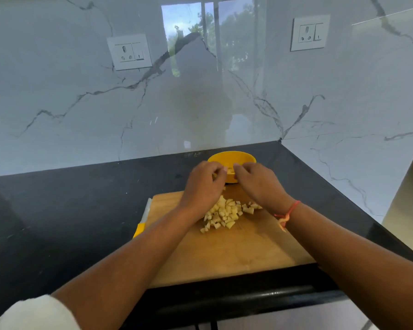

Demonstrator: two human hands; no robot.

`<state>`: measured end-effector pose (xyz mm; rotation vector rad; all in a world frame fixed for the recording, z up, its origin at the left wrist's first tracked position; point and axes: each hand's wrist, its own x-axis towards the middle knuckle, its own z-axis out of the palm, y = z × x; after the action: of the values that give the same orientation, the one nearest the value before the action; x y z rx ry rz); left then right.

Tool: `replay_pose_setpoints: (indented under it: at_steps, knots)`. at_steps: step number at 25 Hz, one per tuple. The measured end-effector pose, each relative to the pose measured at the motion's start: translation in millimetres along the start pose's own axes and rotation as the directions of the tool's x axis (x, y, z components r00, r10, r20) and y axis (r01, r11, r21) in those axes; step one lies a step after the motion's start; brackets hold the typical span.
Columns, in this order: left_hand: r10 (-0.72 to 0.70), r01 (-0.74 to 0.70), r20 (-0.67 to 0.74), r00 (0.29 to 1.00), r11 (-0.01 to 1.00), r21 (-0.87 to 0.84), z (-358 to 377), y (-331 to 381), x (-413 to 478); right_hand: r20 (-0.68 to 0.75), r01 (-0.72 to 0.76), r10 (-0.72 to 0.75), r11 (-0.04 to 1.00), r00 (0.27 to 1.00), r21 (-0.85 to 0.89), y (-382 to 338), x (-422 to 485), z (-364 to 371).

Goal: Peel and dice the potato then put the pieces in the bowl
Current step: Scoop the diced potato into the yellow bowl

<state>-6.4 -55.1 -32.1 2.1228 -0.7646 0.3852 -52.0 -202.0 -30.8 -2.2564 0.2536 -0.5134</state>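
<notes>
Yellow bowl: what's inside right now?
Some potato pieces show in the bowl, between the left hand and right hand; the hands cover the rest of its inside.

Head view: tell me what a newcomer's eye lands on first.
The bright yellow bowl stands out at the back of the black counter, left hand and right hand meeting at its near rim. Next comes the heap of diced potato on the wooden cutting board, under the wrists. A yellow-handled knife lies at the board's left edge.
</notes>
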Motion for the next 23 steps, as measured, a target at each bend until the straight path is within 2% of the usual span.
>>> replay_pose_setpoints:
  at_steps: [2,3,4,6,8,11,13,17,23]
  knots:
    - [0.035,-0.063,0.146,0.989,0.979,0.195,-3,-16,-16,0.051,0.126,-0.116,0.924,0.992,-0.36,12,-18,4]
    - [0.013,-0.074,0.229,0.973,0.963,0.258,-3,-23,-21,0.128,0.225,-0.186,0.842,0.974,-0.491,15,-26,8]
    - [-0.015,-0.076,0.308,0.951,0.957,0.279,-2,-27,-25,0.231,0.319,-0.226,0.771,0.946,-0.551,16,-32,14]
    - [-0.019,-0.086,0.403,0.915,0.967,0.239,2,-31,-34,0.312,0.323,-0.207,0.864,0.927,-0.387,10,-41,23]
    - [-0.005,-0.084,0.423,0.906,0.978,0.193,2,-31,-38,0.359,0.292,-0.2,0.93,0.912,-0.225,5,-46,20]
    - [-0.011,-0.059,0.478,0.878,0.99,0.131,-8,-30,-42,0.474,0.372,-0.22,0.892,0.853,-0.255,11,-47,14]
    - [0.001,-0.093,0.494,0.87,0.982,0.163,-12,-29,-46,0.493,0.432,-0.249,0.851,0.834,-0.3,14,-50,11]
    - [0.049,-0.19,0.407,0.912,0.93,0.314,-4,-27,-52,0.448,0.496,-0.329,0.803,0.831,-0.33,14,-51,14]
    - [0.014,-0.146,0.327,0.945,0.912,0.383,3,-17,-49,0.375,0.497,-0.376,0.811,0.847,-0.309,13,-44,18]
